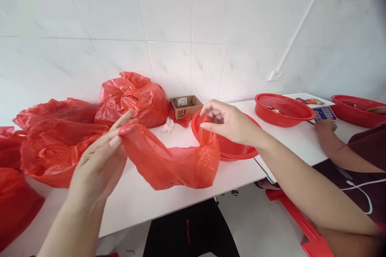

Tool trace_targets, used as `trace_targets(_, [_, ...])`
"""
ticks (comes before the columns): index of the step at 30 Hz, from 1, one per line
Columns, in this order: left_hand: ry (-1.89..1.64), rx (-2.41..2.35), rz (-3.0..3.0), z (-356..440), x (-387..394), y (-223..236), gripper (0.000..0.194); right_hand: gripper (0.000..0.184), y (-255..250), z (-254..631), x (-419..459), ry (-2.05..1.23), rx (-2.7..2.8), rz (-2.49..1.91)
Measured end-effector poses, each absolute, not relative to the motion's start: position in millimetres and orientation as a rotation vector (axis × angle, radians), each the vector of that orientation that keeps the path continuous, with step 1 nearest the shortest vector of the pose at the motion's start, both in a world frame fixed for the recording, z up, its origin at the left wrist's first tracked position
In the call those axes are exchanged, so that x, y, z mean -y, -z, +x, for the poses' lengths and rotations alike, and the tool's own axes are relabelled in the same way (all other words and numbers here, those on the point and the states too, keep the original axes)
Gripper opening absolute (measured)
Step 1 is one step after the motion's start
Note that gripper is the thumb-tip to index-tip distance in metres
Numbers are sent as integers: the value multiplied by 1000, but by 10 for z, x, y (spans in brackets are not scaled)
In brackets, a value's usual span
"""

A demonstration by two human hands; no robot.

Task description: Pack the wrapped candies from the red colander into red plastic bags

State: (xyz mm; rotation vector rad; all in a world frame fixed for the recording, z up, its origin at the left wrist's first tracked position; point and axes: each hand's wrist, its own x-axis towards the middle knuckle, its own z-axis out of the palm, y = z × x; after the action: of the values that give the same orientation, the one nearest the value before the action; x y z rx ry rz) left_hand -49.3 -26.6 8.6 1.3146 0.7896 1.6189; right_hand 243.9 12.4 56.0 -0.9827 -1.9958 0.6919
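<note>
A thin red plastic bag (171, 164) is stretched between my two hands above the table's front edge. My left hand (102, 156) pinches one end of it between thumb and fingers. At the other end, my right hand (223, 122) grips the bag with thumb and curled fingers. The bag sags in the middle and looks limp. Behind my right hand a red plastic basket (235, 150) with a perforated wall stands on the white table (132, 204), partly hidden by the hand and the bag.
Several red plastic bags (132, 100) stand along the left. A small cardboard box (185, 108) and a crumpled white tissue (168, 125) are near the wall. Further right are two red baskets (282, 116) and a co-worker's arm (340, 148). A red stool (295, 217) stands below.
</note>
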Motion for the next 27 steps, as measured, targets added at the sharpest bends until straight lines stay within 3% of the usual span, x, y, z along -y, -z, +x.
trace_targets(5, [-1163,-667,1527,-390,186,-231,61,16,-871,2141,-224,-700,2107,-771])
trace_targets(7, [-897,-772,1615,-268,170,-312,67,14,-928,1970,-234,-735,2224,-653])
trace_targets(9, [-765,-892,1685,-127,139,-379,57,13,-933,1796,-240,-774,2327,-575])
trace_targets(12, [-831,-980,1626,0,36,-394,25,15,-831,1635,-288,-799,2305,-539])
trace_targets(16, [-918,-992,1399,-69,-126,-284,39,23,-564,1700,-412,-752,2170,-637])
trace_targets(23, [-856,-972,1516,-216,-155,-216,33,13,-433,1866,-152,-988,2077,-610])
trace_targets(27, [-722,-974,1800,-272,-107,-339,18,14,-311,1764,-119,-1009,1886,-494])
